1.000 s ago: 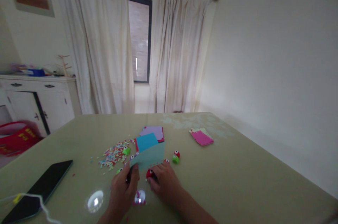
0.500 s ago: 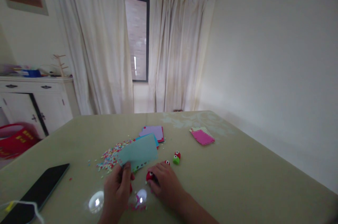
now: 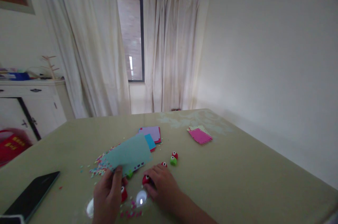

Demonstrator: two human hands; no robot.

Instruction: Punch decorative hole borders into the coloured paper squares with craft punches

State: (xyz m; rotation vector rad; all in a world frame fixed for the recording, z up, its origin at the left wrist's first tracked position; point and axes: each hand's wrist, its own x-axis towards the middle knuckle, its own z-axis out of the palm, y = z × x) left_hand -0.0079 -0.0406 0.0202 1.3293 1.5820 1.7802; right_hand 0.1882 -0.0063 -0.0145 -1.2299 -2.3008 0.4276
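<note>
My left hand [image 3: 107,192] pinches a light teal sheet of paper [image 3: 132,151] by its near edge, tilted above the table. A row of small punched holes runs along the sheet's lower edge. My right hand [image 3: 165,186] is closed around a small red craft punch [image 3: 145,179] with a googly eye, resting on the table. Beside my left hand stands another red punch [image 3: 124,194], partly hidden by the fingers. A green punch [image 3: 129,173] shows at the paper's lower edge. Past my right hand are a red-eyed punch top [image 3: 164,164], a green punch [image 3: 173,161] and a red punch [image 3: 175,154].
Colourful paper confetti [image 3: 98,167] lies left of the sheet, with pink bits [image 3: 132,213] in front. Purple paper [image 3: 151,133] and blue paper [image 3: 150,141] lie behind. Pink paper [image 3: 200,136] rests farther right. A dark phone [image 3: 33,196] lies at the left.
The view has turned slightly right. My left hand and the teal sheet have shifted a little left, uncovering more of the red punch beside it. My right hand keeps its grip.
</note>
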